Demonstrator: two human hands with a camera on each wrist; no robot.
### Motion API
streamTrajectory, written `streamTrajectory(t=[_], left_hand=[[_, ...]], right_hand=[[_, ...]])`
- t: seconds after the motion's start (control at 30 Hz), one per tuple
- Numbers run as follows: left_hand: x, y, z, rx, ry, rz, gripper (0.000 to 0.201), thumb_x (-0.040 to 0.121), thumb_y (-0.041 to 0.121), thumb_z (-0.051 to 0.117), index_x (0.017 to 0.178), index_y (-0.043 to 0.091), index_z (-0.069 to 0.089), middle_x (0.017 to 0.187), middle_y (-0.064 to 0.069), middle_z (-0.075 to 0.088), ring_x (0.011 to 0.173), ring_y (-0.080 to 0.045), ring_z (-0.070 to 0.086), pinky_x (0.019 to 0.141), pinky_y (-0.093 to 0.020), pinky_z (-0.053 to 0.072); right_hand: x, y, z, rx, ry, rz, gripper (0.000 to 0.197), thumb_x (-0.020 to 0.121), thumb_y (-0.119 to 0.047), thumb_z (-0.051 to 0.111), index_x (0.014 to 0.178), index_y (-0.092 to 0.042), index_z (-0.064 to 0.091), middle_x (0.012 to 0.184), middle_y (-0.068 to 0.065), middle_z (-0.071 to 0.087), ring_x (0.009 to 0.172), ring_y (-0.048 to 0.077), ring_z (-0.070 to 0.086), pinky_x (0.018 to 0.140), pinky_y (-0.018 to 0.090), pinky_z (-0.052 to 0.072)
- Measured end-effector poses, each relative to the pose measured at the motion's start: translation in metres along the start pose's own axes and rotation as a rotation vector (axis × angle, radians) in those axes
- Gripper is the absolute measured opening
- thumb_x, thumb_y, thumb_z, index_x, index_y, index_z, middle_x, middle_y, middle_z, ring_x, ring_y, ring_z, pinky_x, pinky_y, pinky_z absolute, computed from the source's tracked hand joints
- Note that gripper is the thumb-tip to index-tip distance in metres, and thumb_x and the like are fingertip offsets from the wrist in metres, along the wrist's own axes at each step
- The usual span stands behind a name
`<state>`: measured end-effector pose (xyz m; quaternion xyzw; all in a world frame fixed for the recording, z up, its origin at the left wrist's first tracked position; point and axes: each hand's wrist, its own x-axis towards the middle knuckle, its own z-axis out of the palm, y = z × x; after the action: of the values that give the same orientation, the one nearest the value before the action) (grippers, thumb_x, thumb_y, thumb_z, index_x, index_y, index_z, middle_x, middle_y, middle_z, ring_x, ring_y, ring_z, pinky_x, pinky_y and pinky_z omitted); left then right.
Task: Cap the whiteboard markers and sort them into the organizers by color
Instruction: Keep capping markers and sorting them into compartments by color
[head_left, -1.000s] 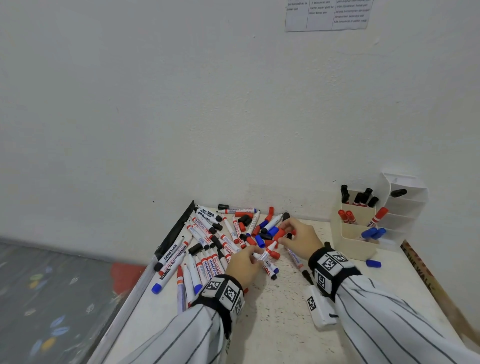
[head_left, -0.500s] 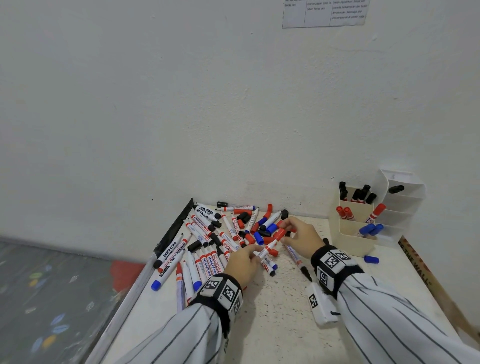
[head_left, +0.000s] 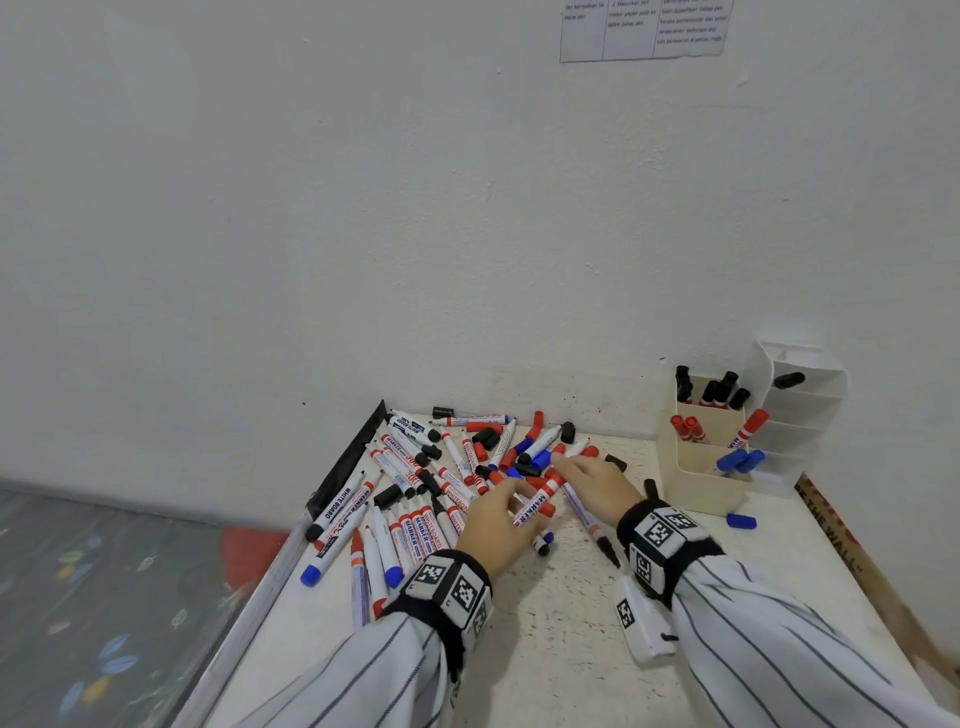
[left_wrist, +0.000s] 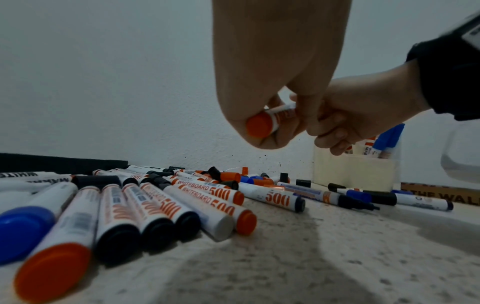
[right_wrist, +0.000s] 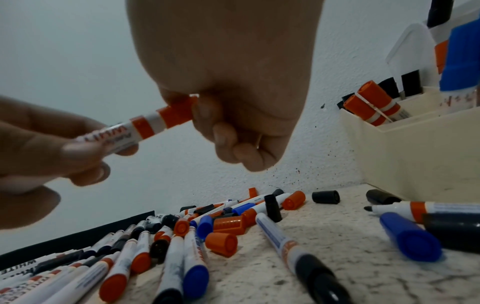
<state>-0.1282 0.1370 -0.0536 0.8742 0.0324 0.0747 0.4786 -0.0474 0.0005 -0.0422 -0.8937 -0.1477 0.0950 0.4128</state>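
A red whiteboard marker (right_wrist: 124, 131) was gripped at its barrel by the left hand (head_left: 493, 525) while its red cap (right_wrist: 178, 114) was pinched by the right hand (head_left: 597, 483).

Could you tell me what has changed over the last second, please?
The red marker has risen slightly off the pile; the left hand grips its barrel as before, while the right hand now pinches the red cap at its tip. The organizer and the markers in it are unchanged.

A plain white plaster wall (head_left: 363, 208) carries a printed paper notice (head_left: 644, 28). A white speckled tabletop (head_left: 566, 649) abuts it; grey patterned floor (head_left: 104, 597) lies left.
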Motion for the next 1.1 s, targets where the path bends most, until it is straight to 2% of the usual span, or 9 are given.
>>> streamTrajectory(t=[0.1,0.2,0.27,0.4,0.6,0.77,0.9,1.03,1.1], left_hand=[[0.002,0.002,0.001,-0.064,0.009,-0.043,0.023,0.085,0.022,0.066,0.108,0.017,0.066,0.078,0.011,0.059,0.065,-0.004,0.052,0.074,-0.025,0.052],[0.004,0.002,0.002,-0.049,-0.007,-0.049,0.026,0.091,0.023,0.058,0.114,0.014,0.066,0.073,0.008,0.058,0.059,-0.005,0.049,0.060,-0.016,0.045],[0.003,0.005,0.001,-0.040,-0.044,-0.035,0.020,0.094,0.022,0.052,0.103,0.013,0.068,0.066,0.008,0.054,0.056,-0.004,0.044,0.053,-0.010,0.035],[0.001,0.009,-0.002,-0.219,-0.184,-0.120,0.030,0.098,0.024,0.044,0.071,0.019,0.056,0.055,0.007,0.043,0.042,-0.004,0.035,0.043,-0.018,0.031],[0.003,0.013,-0.002,-0.470,-0.291,-0.350,0.031,0.099,0.036,0.040,0.094,0.012,0.060,0.059,0.005,0.040,0.033,-0.003,0.028,0.035,-0.014,0.021],[0.010,0.012,0.000,-0.492,-0.292,-0.304,0.030,0.097,0.035,0.043,0.096,0.011,0.062,0.059,0.005,0.046,0.034,-0.004,0.034,0.035,-0.017,0.027],[0.020,0.016,0.007,-0.417,-0.196,-0.212,0.030,0.096,0.034,0.046,0.106,0.013,0.065,0.087,0.001,0.062,0.068,-0.002,0.055,0.057,-0.015,0.041],[0.031,0.003,0.015,-0.136,-0.190,-0.254,0.037,0.099,0.027,0.040,0.130,0.011,0.052,0.128,-0.002,0.056,0.115,-0.013,0.051,0.100,-0.027,0.038],[0.035,-0.004,0.018,0.075,-0.218,-0.285,0.037,0.098,0.019,0.040,0.133,0.010,0.049,0.137,-0.005,0.050,0.124,-0.019,0.046,0.103,-0.028,0.035]], right_hand=[[0.002,-0.001,0.004,0.059,0.068,0.037,0.046,0.097,-0.044,0.033,0.062,-0.016,0.041,0.063,0.004,0.038,0.059,0.015,0.036,0.062,0.029,0.032],[0.002,-0.002,0.008,0.096,0.090,0.054,0.043,0.098,-0.041,0.033,0.063,-0.016,0.043,0.066,0.007,0.040,0.060,0.016,0.037,0.062,0.030,0.032],[0.000,-0.003,0.009,0.138,0.099,0.045,0.042,0.098,-0.038,0.033,0.062,-0.017,0.041,0.062,0.004,0.036,0.057,0.014,0.033,0.060,0.030,0.031],[-0.004,-0.004,0.010,0.140,0.091,0.015,0.041,0.099,-0.035,0.033,0.062,-0.019,0.039,0.060,0.001,0.032,0.056,0.012,0.031,0.058,0.028,0.028],[-0.007,-0.005,0.008,0.193,0.073,-0.039,0.038,0.099,-0.033,0.033,0.065,-0.018,0.041,0.064,0.004,0.036,0.061,0.015,0.034,0.060,0.029,0.029],[-0.007,-0.008,-0.002,0.160,0.021,-0.109,0.033,0.099,-0.031,0.033,0.070,-0.018,0.044,0.061,-0.001,0.036,0.057,0.012,0.035,0.059,0.030,0.031],[-0.005,-0.013,-0.027,0.156,0.037,-0.152,0.026,0.096,-0.030,0.044,0.089,-0.008,0.055,0.068,0.000,0.055,0.054,0.009,0.050,0.054,0.020,0.041],[0.004,-0.018,-0.065,0.228,0.164,-0.154,0.012,0.094,-0.018,0.051,0.103,-0.012,0.053,0.088,0.007,0.066,0.061,0.009,0.060,0.057,0.019,0.051],[0.011,-0.016,-0.087,0.166,0.267,-0.150,0.014,0.095,-0.016,0.048,0.107,-0.009,0.051,0.093,0.008,0.063,0.069,0.011,0.062,0.068,0.024,0.054]])
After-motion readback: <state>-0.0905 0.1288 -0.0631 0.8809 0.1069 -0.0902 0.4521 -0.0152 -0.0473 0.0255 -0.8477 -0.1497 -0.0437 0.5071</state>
